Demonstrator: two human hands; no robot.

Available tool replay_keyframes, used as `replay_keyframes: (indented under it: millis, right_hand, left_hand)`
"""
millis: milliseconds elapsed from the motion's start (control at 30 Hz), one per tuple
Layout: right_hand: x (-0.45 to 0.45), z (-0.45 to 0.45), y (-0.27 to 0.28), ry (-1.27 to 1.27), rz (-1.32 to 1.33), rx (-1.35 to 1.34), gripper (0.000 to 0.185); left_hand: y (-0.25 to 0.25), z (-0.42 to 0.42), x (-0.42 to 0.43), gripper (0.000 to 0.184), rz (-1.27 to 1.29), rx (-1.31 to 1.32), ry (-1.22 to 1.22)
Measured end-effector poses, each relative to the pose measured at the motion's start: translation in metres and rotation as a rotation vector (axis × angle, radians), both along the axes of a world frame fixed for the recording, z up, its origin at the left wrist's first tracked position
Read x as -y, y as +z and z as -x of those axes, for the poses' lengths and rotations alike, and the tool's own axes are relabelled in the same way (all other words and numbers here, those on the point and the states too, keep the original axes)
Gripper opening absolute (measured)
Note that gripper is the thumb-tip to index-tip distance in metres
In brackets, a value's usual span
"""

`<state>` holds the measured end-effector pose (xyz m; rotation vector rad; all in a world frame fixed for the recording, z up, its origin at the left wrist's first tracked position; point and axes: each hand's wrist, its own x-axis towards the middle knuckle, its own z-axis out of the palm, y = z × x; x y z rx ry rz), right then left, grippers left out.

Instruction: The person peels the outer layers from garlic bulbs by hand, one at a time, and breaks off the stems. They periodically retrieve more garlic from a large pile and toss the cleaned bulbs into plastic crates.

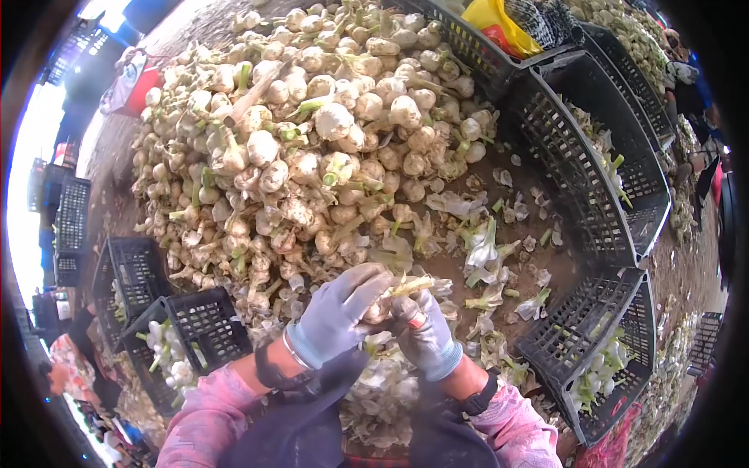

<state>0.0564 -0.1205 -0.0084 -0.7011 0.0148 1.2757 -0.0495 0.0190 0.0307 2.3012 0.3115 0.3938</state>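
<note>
In the head view, my gloved left hand (334, 306) is wrapped round a garlic bulb (378, 310), covering much of it. A pale dry stalk (413, 286) points right from the bulb. Close beside it, my gloved right hand (427, 337) has its thumb and fingers closed on the bulb's stalk side. Something orange-red shows at the right fingers; I cannot make out what it is. Just beyond both hands rises a large heap of garlic bulbs (312, 156), soiled and with cut stems. Loose papery skins (382, 398) lie below, between my knees.
Black plastic crates stand on the right, one upper (585, 179) and one lower (558, 324), with garlic and trimmings inside. More crates (207, 324) sit at the left. Peeled husks (484, 249) litter the ground. A red bucket (142, 86) stands behind the heap; other people are at the edges.
</note>
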Motion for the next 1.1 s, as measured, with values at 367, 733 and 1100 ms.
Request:
replay_keyframes:
  millis: [367,733,1100]
  right_hand:
    - [0.007,-0.014,0.006,0.087,0.1,0.066,0.026]
    - [0.004,-0.039,0.001,-0.026,0.092,1.4,0.031]
    - [0.016,-0.076,-0.043,0.001,0.556,1.759,0.062]
  left_hand:
    - [-0.008,0.002,0.0,0.076,0.096,0.08,0.116]
    - [-0.005,0.01,-0.002,0.065,2.029,-0.122,-0.121]
    - [-0.021,0.013,0.024,0.078,2.013,-0.126,-0.147]
